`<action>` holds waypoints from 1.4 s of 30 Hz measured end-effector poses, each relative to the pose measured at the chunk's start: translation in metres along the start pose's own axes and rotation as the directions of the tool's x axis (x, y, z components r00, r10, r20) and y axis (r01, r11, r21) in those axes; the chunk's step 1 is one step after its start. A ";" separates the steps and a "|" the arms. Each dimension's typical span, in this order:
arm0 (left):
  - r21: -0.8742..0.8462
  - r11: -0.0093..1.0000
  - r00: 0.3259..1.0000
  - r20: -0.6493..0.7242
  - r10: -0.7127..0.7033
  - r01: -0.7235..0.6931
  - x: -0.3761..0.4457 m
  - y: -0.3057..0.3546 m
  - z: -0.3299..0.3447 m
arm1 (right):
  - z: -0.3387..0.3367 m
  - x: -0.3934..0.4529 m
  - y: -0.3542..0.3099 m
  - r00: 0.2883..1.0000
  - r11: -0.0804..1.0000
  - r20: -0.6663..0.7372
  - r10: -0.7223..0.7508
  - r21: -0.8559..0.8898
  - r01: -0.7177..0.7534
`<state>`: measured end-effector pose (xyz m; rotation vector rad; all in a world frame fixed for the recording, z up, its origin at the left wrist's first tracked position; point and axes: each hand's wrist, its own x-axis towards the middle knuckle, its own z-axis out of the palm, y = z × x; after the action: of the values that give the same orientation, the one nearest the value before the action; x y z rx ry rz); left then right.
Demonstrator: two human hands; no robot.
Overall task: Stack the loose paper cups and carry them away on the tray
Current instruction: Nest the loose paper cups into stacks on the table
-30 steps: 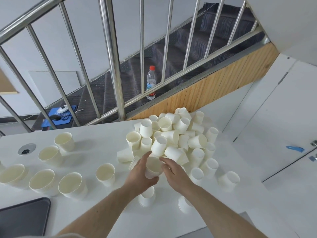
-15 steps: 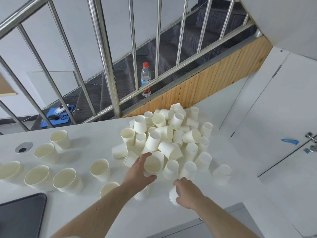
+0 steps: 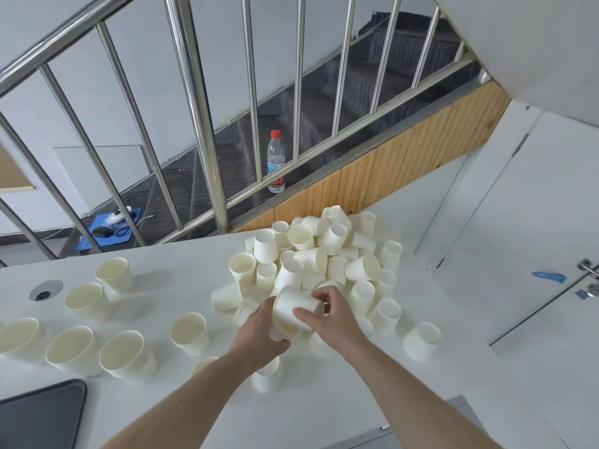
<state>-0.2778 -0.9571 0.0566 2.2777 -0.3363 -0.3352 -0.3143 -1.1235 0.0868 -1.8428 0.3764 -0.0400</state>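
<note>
A heap of loose white paper cups (image 3: 324,254) lies on the white table (image 3: 168,280), towards its far right. In front of the heap my left hand (image 3: 259,335) grips a short stack of cups (image 3: 285,330) from the left. My right hand (image 3: 330,315) holds a single white cup (image 3: 293,307), bottom up and tilted, against the top of that stack. Several cups stand upright on the left of the table, the nearest of them (image 3: 189,332) beside my left forearm. The dark tray (image 3: 39,416) shows at the bottom left corner.
A steel stair railing (image 3: 201,131) rises behind the table, with a plastic water bottle (image 3: 276,162) on the stairs beyond it. A round cable port (image 3: 45,290) sits in the table at the left. White doors (image 3: 518,254) stand to the right.
My right hand picked a cup from the table near the front edge and brought it up to the stack in my left hand. The left hand kept its hold.
</note>
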 end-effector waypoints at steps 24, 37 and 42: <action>-0.166 0.986 0.998 -0.045 -0.041 0.033 0.004 -0.011 -0.027 | 0.052 0.013 0.005 0.994 1.000 0.111 -0.018 -0.017 0.020; 0.146 0.985 0.996 -0.032 -0.083 0.087 0.002 -0.038 -0.046 | 0.059 0.003 0.013 0.965 0.924 0.259 0.029 -0.375 0.073; 0.295 0.951 0.995 0.012 -0.099 0.092 0.004 -0.055 -0.050 | 0.071 -0.005 0.026 0.851 0.618 0.512 0.113 -0.707 0.344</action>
<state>-0.2493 -0.8887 0.0478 2.5907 -0.3065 -0.3864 -0.3098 -1.0633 0.0416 -2.6476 -0.1741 0.6259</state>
